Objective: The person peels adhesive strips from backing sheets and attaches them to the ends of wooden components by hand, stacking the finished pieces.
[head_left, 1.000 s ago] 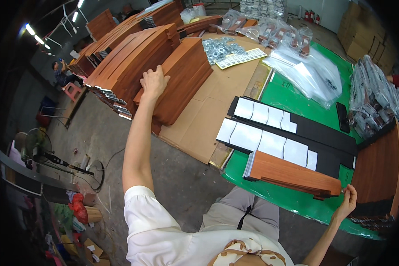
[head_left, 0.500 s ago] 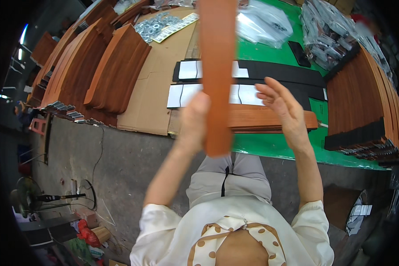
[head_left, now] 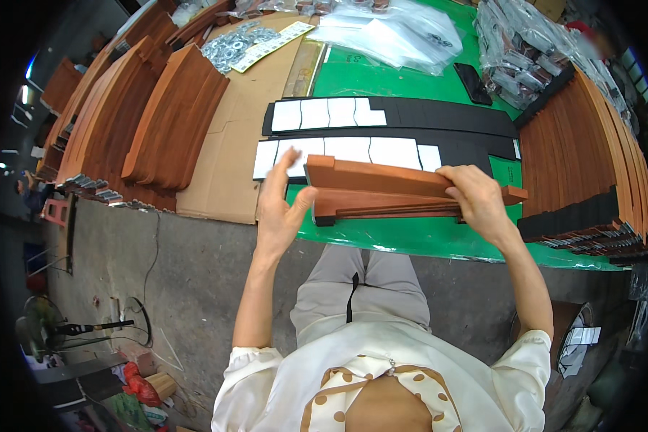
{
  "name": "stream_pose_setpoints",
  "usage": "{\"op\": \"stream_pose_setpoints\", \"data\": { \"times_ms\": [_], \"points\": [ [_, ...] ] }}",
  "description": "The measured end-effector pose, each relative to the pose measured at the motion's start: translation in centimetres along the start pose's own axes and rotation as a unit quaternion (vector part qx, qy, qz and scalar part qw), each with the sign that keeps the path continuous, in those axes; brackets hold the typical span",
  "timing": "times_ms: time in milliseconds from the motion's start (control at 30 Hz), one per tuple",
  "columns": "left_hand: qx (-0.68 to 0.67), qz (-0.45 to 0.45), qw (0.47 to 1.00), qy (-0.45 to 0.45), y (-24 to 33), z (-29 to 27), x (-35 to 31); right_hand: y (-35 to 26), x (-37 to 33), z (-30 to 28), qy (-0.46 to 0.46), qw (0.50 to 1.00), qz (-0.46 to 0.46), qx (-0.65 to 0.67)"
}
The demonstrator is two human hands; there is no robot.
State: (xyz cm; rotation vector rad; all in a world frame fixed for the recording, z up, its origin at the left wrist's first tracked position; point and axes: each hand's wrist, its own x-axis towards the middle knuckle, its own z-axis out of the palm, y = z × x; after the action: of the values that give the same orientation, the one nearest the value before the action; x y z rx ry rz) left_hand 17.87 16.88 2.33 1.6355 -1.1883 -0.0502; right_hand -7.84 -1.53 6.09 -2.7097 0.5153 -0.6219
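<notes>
My right hand is closed on a brown wood-coloured slat near its right end, thumb and fingers over its upper edge. The slat stands on edge, lying left to right, just above or on another brown slat near the front of the green table; I cannot tell if they touch. By the slats' left ends, my left hand is open, its fingers spread and slightly blurred. Just beyond lie two black strips, with white rectangular pieces lined up on them. The slat hides part of the nearer strip.
Stacked brown slats fill the left, and more stand in a stack at right. Metal rings, clear plastic bags and a black phone lie farther back. Cardboard covers the table's left part.
The slat was upright in my left hand and has been turned down to lie left to right. My left hand has let go, and my right hand has taken hold of it.
</notes>
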Motion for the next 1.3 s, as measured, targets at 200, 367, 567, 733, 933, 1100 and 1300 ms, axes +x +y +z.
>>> {"op": "stream_pose_setpoints", "data": {
  "times_ms": [200, 367, 567, 733, 933, 1100, 1300],
  "points": [
    [-0.044, -0.09, 0.993, -0.06, -2.8, 0.8, 0.3, 1.8, 0.8, 1.9, 0.0, 1.0, -0.015, 0.012],
    [-0.122, -0.09, 0.986, -0.07, -3.3, -0.2, 1.5, 1.9, 3.1, -0.7, -0.165, 0.978, 0.07, 0.107],
    [-0.136, -0.016, 0.968, -0.209, -5.1, -2.1, 3.8, 7.2, 12.1, 2.2, -0.165, 0.982, 0.008, 0.087],
    [-0.141, -0.068, 0.966, -0.208, -8.3, 0.3, 8.7, 12.3, 17.8, 9.4, -0.167, 0.983, -0.059, -0.051],
    [0.058, 0.149, 0.931, -0.329, -12.4, 9.0, 14.0, 14.4, 19.9, 15.8, -0.167, 0.949, -0.159, -0.214],
    [0.138, 0.192, 0.885, -0.4, -13.9, 14.3, 13.8, 14.8, 20.1, 16.9, -0.179, 0.932, -0.183, -0.256],
    [0.121, 0.21, 0.896, -0.373, -14.1, 14.2, 13.3, 15.9, 20.4, 16.3, -0.14, 0.95, -0.184, -0.211]
  ]
}}
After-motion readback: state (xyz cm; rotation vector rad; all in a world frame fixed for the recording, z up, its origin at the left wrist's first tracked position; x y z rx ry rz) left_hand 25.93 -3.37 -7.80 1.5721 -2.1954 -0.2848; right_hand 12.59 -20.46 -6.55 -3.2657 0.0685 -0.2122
